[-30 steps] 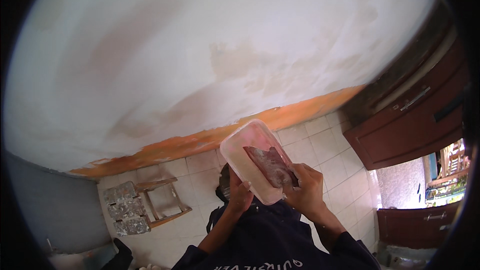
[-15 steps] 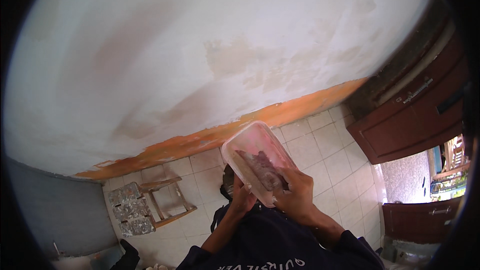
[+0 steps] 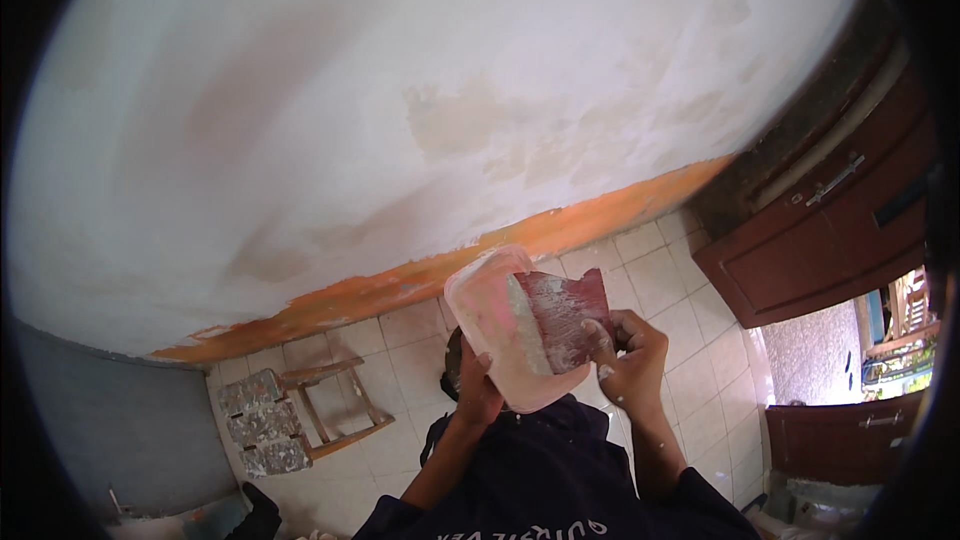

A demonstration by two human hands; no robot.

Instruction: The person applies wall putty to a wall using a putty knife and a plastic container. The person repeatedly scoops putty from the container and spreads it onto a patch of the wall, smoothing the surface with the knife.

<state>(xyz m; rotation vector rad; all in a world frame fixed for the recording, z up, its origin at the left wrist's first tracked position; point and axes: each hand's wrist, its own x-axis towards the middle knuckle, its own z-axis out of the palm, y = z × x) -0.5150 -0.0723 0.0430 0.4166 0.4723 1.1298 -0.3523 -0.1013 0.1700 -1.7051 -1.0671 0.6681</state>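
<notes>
My left hand (image 3: 478,392) is closed round the near left side of a pale pink plastic tub (image 3: 474,288), which it holds up in front of my body. Whitish paste coats the inside of the tub. A flat, dark red scraper (image 3: 578,305) smeared with the same paste is pinched in my right hand (image 3: 634,358), thumb on top of its face. The scraper's left edge, with a band of paste along it, lies over the tub's opening; whether it touches the tub I cannot tell. White specks dot my right fingers and wrist.
Ahead rises a white, patchy wall (image 3: 300,90) with an orange strip (image 3: 600,212) along its foot. A paint-spattered wooden stool or stepladder (image 3: 265,420) stands on the tiled floor (image 3: 400,440) at left, near a grey panel (image 3: 110,410). Brown doors (image 3: 820,240) flank a bright doorway at right.
My right hand has moved right and turned, bringing the scraper from inside the tub to its right rim, its broad face now showing. My left hand still holds the tub, which has tilted slightly.
</notes>
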